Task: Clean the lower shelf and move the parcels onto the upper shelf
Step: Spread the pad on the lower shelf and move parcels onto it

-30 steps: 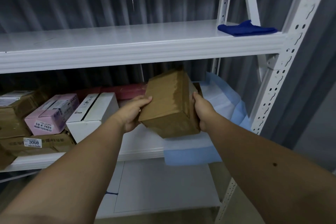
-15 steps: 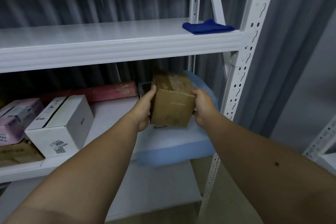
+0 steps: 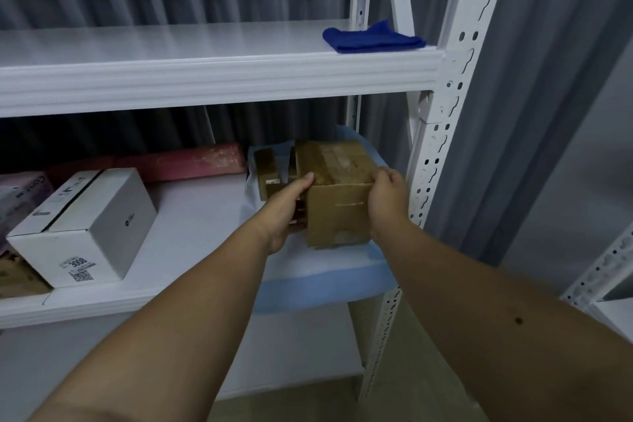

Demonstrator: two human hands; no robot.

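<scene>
Spanning the frame, the white upper shelf (image 3: 205, 75) holds only a folded blue cloth (image 3: 373, 38), seemingly parked ready for wiping, while the lower shelf (image 3: 191, 226) carries the parcels. Both hands clasp a brown cardboard parcel (image 3: 337, 188) on the blue sheet (image 3: 322, 284) at that shelf's right end, the left hand (image 3: 286, 205) and right hand (image 3: 385, 200) curled around opposite sides, likely so it stays level. The white box (image 3: 85, 226) bears a sticker reading "3008".

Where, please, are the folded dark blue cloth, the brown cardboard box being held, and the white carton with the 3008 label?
Folded dark blue cloth (image 3: 373, 38): head view, middle of its top fold.
Brown cardboard box (image 3: 337, 212): head view, its front face.
White carton with the 3008 label (image 3: 113, 219): head view, its right side face.
</scene>
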